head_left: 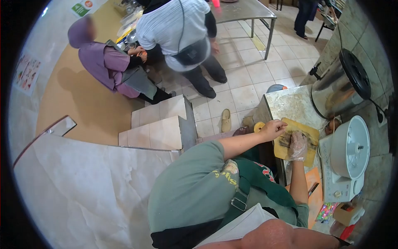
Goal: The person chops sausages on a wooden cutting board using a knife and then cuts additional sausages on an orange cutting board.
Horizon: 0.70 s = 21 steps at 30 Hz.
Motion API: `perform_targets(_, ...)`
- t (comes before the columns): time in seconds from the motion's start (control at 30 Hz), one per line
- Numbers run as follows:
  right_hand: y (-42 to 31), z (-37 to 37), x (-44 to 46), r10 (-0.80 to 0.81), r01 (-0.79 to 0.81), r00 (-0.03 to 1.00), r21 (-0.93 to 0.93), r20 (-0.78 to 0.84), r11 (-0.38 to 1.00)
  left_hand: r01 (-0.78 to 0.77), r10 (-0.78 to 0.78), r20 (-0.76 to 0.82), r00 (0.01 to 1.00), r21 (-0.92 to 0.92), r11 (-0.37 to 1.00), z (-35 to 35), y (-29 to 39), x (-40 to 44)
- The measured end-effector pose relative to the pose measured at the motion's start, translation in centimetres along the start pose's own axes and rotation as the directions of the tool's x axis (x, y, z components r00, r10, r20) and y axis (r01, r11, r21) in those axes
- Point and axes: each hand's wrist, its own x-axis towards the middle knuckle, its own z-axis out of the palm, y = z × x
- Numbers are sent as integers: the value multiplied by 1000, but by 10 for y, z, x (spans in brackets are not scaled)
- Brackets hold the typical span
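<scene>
A yellow cutting board (311, 133) lies on the worn counter in front of me. Dark, streaky pieces (285, 140) are spread over it; their kind is too unclear to tell. My right hand (297, 147), in a clear plastic glove, rests on these pieces with its fingers stretched out. Bare, my left hand (273, 129) hovers at the board's left edge. Its fingers are bent together as in a pinch, and what they hold, if anything, is too small to make out.
A white machine with a bowl (338, 155) and a metal urn with black lid (338, 89) stand beyond the board. A knife (313, 189) lies on an orange board (316, 176). Two people work near a steel table (244, 12). Tiled steps (159, 126) are left.
</scene>
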Motion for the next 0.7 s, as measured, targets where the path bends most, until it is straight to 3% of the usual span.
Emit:
perform_targets(0.03,6,1,-1,14,-13,998,27,-53,1000,22,-22,15,1000,-7,1000,0,2,0)
perform_targets(0.17,26,6,-3,88,-87,996,69,-16,994,46,-45,29,999,-40,998,2,6,-2)
perform_targets(0.37,11,-17,2,113,-104,971,51,-213,993,70,-70,-4,998,-23,997,1,2,-6)
perform_targets(0.47,-16,-42,15,34,-32,996,27,-85,999,147,-147,-16,989,-31,989,2,-2,-8)
perform_targets(0.53,-32,-30,21,-97,99,990,8,-103,995,181,-183,-20,983,-61,982,8,-10,-8)
perform_targets(0.7,-57,-11,22,-79,73,996,131,41,989,294,-299,-8,954,-157,943,13,-31,-7)
